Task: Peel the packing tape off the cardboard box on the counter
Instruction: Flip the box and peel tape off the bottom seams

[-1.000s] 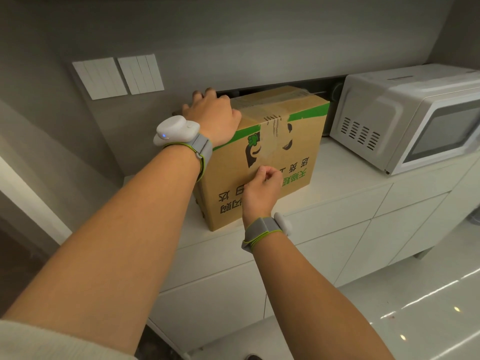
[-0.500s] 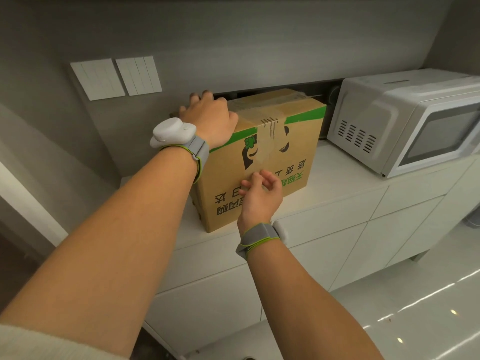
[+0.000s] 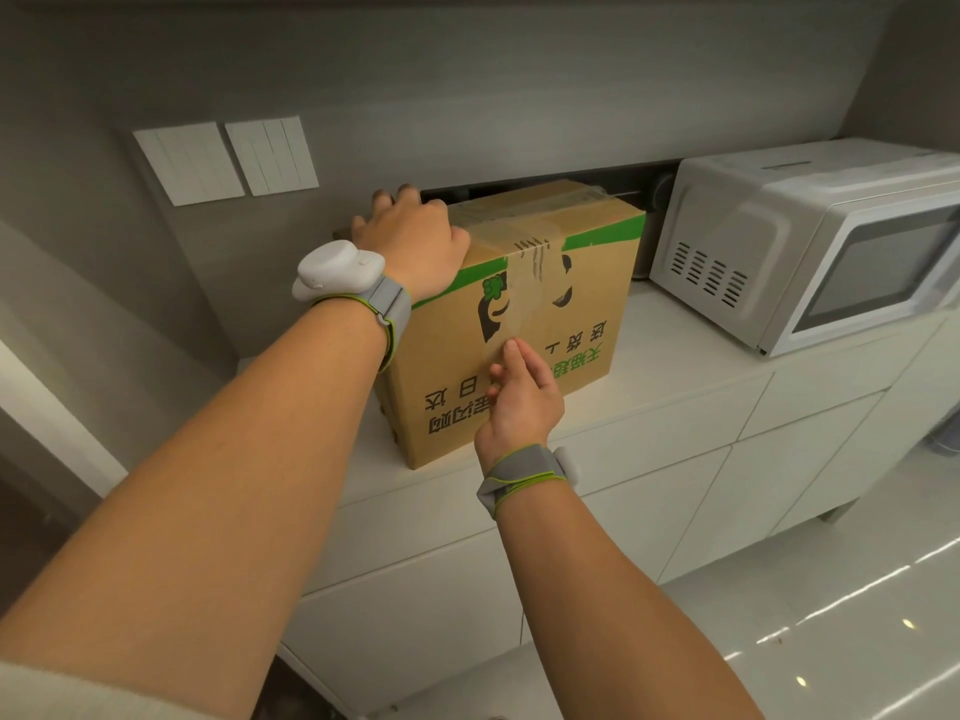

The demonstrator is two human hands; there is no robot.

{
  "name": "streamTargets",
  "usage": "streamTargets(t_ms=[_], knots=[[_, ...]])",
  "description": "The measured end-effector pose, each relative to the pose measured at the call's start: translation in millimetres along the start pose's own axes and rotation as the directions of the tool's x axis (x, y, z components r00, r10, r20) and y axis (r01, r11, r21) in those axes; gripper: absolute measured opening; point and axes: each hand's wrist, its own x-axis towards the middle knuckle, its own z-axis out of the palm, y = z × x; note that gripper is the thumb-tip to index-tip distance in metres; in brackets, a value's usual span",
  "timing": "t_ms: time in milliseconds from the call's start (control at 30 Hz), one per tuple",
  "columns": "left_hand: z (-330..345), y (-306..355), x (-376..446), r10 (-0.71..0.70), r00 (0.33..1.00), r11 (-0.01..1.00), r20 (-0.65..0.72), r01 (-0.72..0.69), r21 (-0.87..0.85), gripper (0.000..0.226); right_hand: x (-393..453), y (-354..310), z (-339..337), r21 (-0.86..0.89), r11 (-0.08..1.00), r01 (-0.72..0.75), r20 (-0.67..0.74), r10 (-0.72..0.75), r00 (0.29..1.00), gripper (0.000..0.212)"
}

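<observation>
A brown cardboard box (image 3: 587, 314) with a green stripe and upside-down print stands on the white counter (image 3: 675, 356). A strip of clear packing tape (image 3: 524, 298) runs across its top and down the front face. My left hand (image 3: 410, 241) rests flat on the box's top left corner, fingers reaching over the back edge. My right hand (image 3: 522, 392) is against the front face, its fingers nearly straight, a fingertip touching the lower end of the tape.
A white microwave (image 3: 810, 241) stands on the counter just right of the box. Two white switch panels (image 3: 228, 158) are on the wall at upper left. Cabinet fronts (image 3: 649, 491) lie below the counter, with a glossy floor at lower right.
My right hand has gone from a closed pinch at the tape's lower end to nearly straight fingers and slid slightly up. My left hand has stayed on the box top.
</observation>
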Motion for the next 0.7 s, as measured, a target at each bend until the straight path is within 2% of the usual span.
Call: streamTargets(t_ms=[500,700], knots=[[0.4,1.7,0.1,0.009,1.0,1.0,0.012,-0.009,0.006,0.042,4.0,-0.5,-0.6,-0.076,0.995,0.057,0.031,-0.055,0.998,0.005],[1.6,-0.2,0.8,0.013,1.0,1.0,0.006,-0.013,0.007,0.042,5.7,5.9,10.9,-0.33,0.911,0.25,0.083,-0.235,0.968,0.007]])
